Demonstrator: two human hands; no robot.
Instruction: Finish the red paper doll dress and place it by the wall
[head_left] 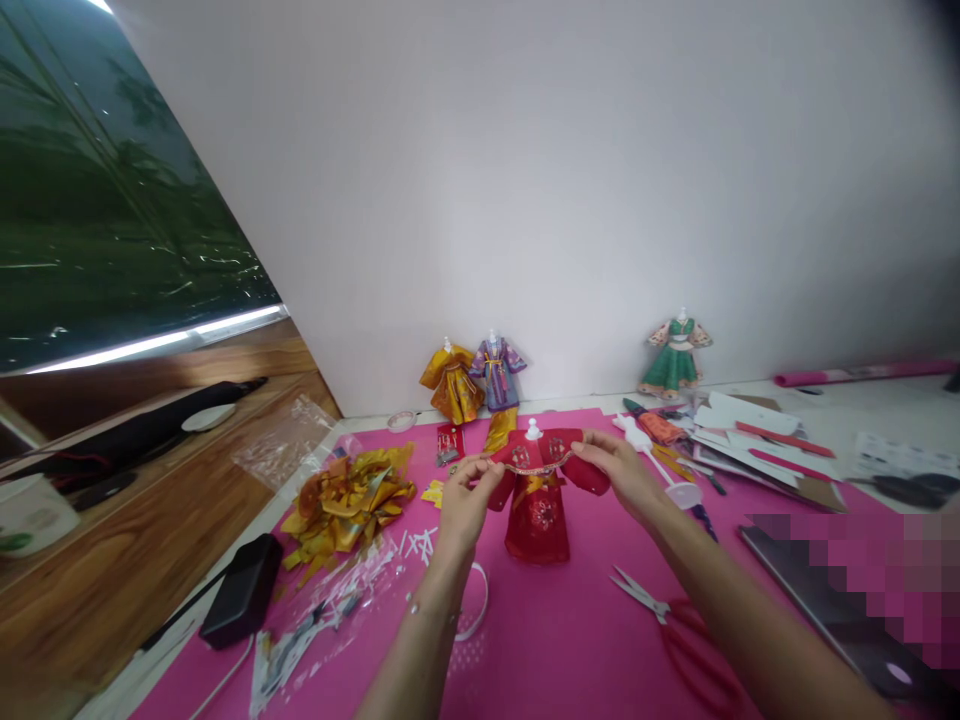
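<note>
A small red doll dress (538, 528) with a gold sash and a flower motif stands upright on a mannequin, whose white neck knob (533, 429) shows above the collar. Across its shoulders lies a red embroidered cape (556, 450) with a beaded gold trim. My left hand (466, 492) pinches the cape's left end between thumb and fingers. Its right end is pinched by my right hand (616, 468). Scissors (656, 605) with red handles lie open on the pink mat (585, 660), partly under my right forearm.
Gold fabric scraps (349, 500) and a black box (241, 590) lie to the left. Dressed mannequins in gold (454, 385), purple (496, 375) and green (675, 358) stand by the wall. Papers (757, 440), a bare white stand (682, 495) and a dark flat device (817, 600) are at right.
</note>
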